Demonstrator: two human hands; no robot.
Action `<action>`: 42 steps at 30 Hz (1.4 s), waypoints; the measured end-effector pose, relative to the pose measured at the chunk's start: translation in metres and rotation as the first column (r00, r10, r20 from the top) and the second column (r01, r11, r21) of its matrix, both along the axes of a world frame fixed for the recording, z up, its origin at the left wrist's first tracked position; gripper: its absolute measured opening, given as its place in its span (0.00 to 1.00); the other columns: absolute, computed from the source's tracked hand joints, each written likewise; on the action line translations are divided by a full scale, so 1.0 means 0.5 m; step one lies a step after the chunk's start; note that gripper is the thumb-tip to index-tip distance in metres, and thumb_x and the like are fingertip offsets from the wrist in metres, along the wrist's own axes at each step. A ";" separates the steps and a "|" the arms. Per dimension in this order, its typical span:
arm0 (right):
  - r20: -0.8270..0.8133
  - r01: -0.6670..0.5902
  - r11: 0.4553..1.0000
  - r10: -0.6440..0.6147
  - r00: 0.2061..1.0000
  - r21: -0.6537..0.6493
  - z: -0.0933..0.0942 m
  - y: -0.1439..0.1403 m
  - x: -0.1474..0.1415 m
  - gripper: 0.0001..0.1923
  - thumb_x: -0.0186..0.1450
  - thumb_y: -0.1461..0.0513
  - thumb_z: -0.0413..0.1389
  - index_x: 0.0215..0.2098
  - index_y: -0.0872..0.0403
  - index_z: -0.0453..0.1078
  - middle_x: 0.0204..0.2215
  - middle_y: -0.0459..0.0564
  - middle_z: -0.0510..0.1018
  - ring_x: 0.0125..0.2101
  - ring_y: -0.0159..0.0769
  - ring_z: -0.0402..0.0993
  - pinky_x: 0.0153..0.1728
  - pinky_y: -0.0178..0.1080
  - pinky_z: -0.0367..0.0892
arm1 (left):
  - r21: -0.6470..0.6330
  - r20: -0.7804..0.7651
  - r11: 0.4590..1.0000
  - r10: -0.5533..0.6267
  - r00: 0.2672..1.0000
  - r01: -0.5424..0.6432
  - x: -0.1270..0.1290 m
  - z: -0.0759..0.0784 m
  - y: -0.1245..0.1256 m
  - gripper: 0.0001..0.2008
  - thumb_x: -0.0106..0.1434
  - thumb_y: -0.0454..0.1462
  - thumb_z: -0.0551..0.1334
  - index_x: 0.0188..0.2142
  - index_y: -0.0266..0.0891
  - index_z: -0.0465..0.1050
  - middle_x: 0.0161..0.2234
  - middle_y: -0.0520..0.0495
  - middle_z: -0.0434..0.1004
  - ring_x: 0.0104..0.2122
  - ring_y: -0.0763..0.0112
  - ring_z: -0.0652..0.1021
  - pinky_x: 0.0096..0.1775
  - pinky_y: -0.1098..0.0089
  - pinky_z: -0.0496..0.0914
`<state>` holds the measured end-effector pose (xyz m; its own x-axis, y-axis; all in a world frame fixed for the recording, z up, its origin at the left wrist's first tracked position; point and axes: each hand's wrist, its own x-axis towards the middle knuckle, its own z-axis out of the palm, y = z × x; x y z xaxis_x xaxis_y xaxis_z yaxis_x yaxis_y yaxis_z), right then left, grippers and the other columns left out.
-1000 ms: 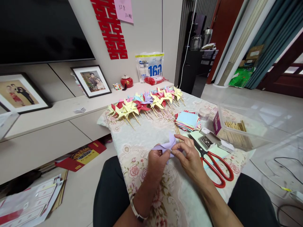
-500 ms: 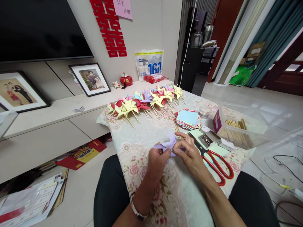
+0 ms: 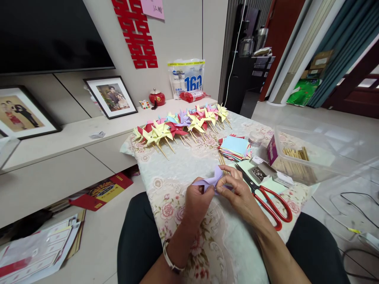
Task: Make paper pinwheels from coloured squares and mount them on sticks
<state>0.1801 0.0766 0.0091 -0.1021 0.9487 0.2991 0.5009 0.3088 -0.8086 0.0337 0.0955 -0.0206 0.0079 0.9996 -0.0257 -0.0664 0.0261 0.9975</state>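
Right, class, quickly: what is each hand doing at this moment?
Left hand: closed, pinching the purple paper pinwheel.
Right hand: closed, fingers pinching the same pinwheel at its centre.

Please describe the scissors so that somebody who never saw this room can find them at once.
Look at the floral tablecloth, just right of the right hand. The scissors lie flat there, beside a small open box of metal pieces. Only they have big red loop handles.

This is a home's living room: a large dark television (image 3: 50, 35) hangs above a low cabinet (image 3: 68, 157) bearing framed portraits (image 3: 111, 96), a red paper cutting (image 3: 136, 33) decorates the wall, and curtains (image 3: 340, 51) hang by what seems a doorway.
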 end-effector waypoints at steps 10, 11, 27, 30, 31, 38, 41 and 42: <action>-0.027 -0.002 0.999 0.001 1.000 -0.034 -0.003 0.002 0.005 0.08 0.65 0.60 0.57 0.29 0.51 0.74 0.56 0.53 0.71 0.58 0.50 0.60 0.57 0.53 0.53 | 0.013 -0.004 0.998 -0.067 0.998 0.067 -0.001 -0.007 0.001 0.05 0.51 0.36 0.63 0.26 0.39 0.68 0.20 0.55 0.68 0.22 0.73 0.69 0.27 0.72 0.62; -0.033 -0.003 0.999 0.001 0.999 -0.046 -0.002 0.002 0.005 0.08 0.65 0.60 0.57 0.28 0.51 0.73 0.55 0.53 0.71 0.58 0.50 0.61 0.57 0.53 0.53 | 0.009 0.003 0.998 -0.069 0.998 0.069 -0.001 -0.008 0.002 0.05 0.51 0.36 0.63 0.26 0.39 0.68 0.20 0.55 0.67 0.22 0.73 0.69 0.27 0.72 0.63; -0.095 -0.021 0.997 0.015 0.995 -0.069 -0.004 0.002 0.003 0.07 0.64 0.61 0.55 0.28 0.52 0.70 0.54 0.54 0.72 0.57 0.49 0.61 0.57 0.52 0.52 | -0.026 0.097 0.995 -0.093 0.991 0.096 0.000 -0.012 0.006 0.03 0.49 0.35 0.64 0.25 0.39 0.70 0.20 0.54 0.71 0.26 0.67 0.75 0.34 0.69 0.70; -0.094 -0.032 0.997 0.026 0.995 -0.063 -0.005 0.002 0.002 0.07 0.65 0.62 0.55 0.28 0.52 0.70 0.53 0.55 0.71 0.57 0.49 0.61 0.56 0.52 0.53 | -0.032 0.103 0.994 -0.100 0.990 0.103 0.001 -0.015 0.007 0.04 0.49 0.35 0.64 0.27 0.38 0.72 0.21 0.53 0.72 0.26 0.67 0.75 0.34 0.68 0.70; -0.095 -0.035 0.998 0.029 0.995 -0.059 -0.005 0.003 0.002 0.07 0.65 0.62 0.55 0.28 0.52 0.70 0.53 0.55 0.71 0.58 0.49 0.61 0.56 0.52 0.53 | -0.040 0.106 0.994 -0.101 0.989 0.106 0.001 -0.015 0.007 0.04 0.49 0.35 0.64 0.27 0.38 0.73 0.22 0.53 0.73 0.26 0.67 0.75 0.34 0.68 0.70; -0.108 -0.055 0.997 0.049 0.993 -0.054 -0.008 0.003 0.004 0.07 0.65 0.62 0.55 0.28 0.52 0.71 0.54 0.54 0.71 0.58 0.48 0.61 0.56 0.50 0.53 | -0.052 0.120 0.994 -0.093 0.988 0.100 0.003 -0.002 0.005 0.05 0.48 0.35 0.64 0.27 0.38 0.73 0.23 0.51 0.75 0.26 0.67 0.76 0.35 0.67 0.71; -0.104 -0.061 0.996 0.054 0.993 -0.062 -0.008 0.002 0.005 0.07 0.65 0.62 0.56 0.29 0.51 0.71 0.54 0.54 0.71 0.58 0.48 0.60 0.57 0.50 0.52 | -0.050 0.133 0.993 -0.103 0.986 0.111 0.003 0.003 0.005 0.05 0.48 0.35 0.64 0.27 0.38 0.72 0.23 0.51 0.75 0.26 0.66 0.76 0.36 0.67 0.71; -0.104 -0.060 0.996 0.053 0.993 -0.063 -0.008 0.003 0.005 0.07 0.65 0.62 0.56 0.29 0.51 0.71 0.53 0.54 0.71 0.59 0.48 0.60 0.57 0.50 0.52 | -0.053 0.132 0.992 -0.105 0.986 0.113 0.003 0.003 0.006 0.05 0.48 0.35 0.64 0.27 0.38 0.73 0.23 0.52 0.75 0.27 0.66 0.76 0.36 0.67 0.71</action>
